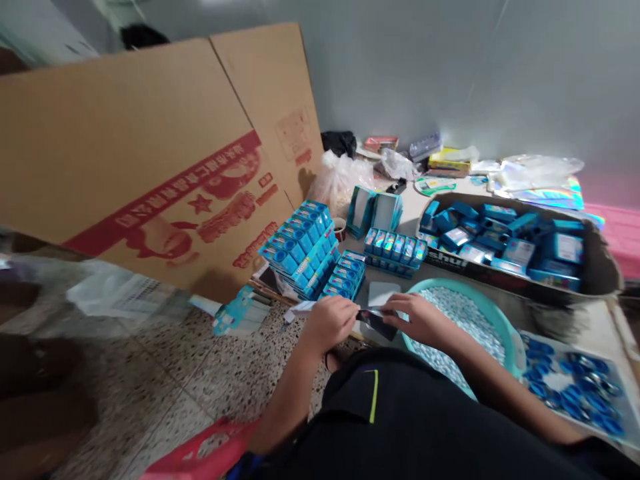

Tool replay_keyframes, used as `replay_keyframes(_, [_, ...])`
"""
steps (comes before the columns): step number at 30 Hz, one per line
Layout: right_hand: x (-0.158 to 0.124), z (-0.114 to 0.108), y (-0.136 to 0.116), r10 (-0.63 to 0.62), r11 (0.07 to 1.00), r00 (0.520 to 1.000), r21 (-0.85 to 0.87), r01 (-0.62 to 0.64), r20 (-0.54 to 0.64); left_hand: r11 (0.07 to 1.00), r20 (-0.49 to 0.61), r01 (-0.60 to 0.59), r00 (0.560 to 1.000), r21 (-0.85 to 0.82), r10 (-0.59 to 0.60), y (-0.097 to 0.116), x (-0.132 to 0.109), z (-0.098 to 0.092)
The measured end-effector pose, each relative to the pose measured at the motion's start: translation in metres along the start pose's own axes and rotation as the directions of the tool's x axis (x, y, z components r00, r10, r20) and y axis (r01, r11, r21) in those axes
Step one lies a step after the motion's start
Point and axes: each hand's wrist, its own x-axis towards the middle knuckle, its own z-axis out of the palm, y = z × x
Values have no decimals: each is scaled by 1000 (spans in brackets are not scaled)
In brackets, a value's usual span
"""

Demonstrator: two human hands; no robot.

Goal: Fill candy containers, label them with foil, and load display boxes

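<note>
Close to my body, my left hand (330, 325) has its fingers curled and pressed round one end of a thin, dark, shiny piece (379, 324). My right hand (416, 319) pinches the other end of it from the right. A pale strip shows along its upper edge, but its exact kind is unclear. Just beyond the fingers lies a grey flat object (384, 293). To the right, partly under my right forearm, stands a turquoise basin (511, 333) full of small pale pieces. Beyond my left hand are stacked blue small boxes (305, 250) and a lower row of blue boxes (345, 275).
A large cardboard sheet (150, 133) leans at the left. An open carton (607, 267) of blue boxes stands at the right, above a tray (557, 381) of blue round parts. Plastic bags (343, 177) lie at the back. A red bag (200, 453) is on the speckled floor.
</note>
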Motion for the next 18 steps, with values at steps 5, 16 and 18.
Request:
replay_keyframes(5, [-2,7,-7,-58,982,995,-185,43,-81,999,-24,-38,999,9,38,-5,3,2])
replay_keyframes(16, [-5,10,-4,-85,953,993,-296,57,-82,996,74,-1,997,-91,8,3,17,5])
replay_keyframes(18, [-4,9,-4,-115,947,989,-310,79,-98,989,51,-3,999,-146,10,8,22,6])
